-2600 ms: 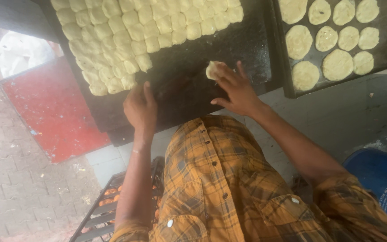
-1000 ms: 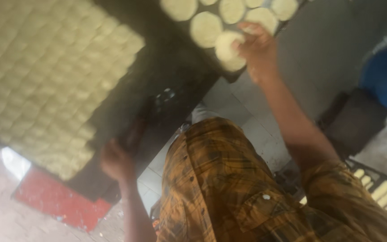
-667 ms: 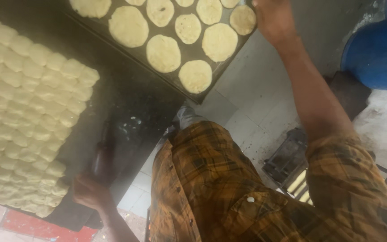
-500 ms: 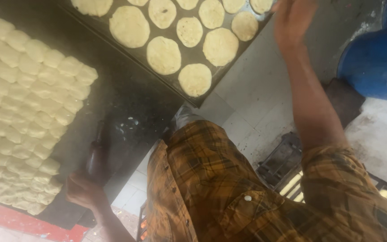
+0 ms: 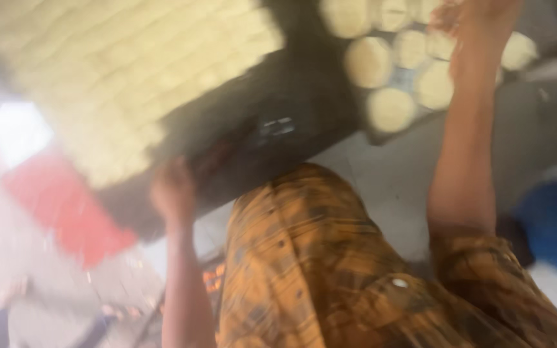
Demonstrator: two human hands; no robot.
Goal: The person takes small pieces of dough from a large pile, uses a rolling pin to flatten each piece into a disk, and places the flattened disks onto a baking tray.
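While the left hand (image 5: 174,193) rested on the dark tray's (image 5: 291,96) near edge as if steadying it, the right hand (image 5: 478,26) reached toward dough discs (image 5: 391,108) at one o'clock, fingers blurred, grip unclear.

Pale cream, closely packed rows of small dough pieces (image 5: 130,71) over a black flat tray (image 5: 291,122). Pale yellow-white round dough discs (image 5: 391,108) against a second dark tray (image 5: 372,136). Mustard-orange shirt (image 5: 317,258) crossed by a dark brown plaid pattern, with one small white button (image 5: 400,282). Bright red flat panel (image 5: 66,206) at lower left. Light grey tabletop (image 5: 394,187). Deep blue rounded container (image 5: 556,225) at right, blurred.
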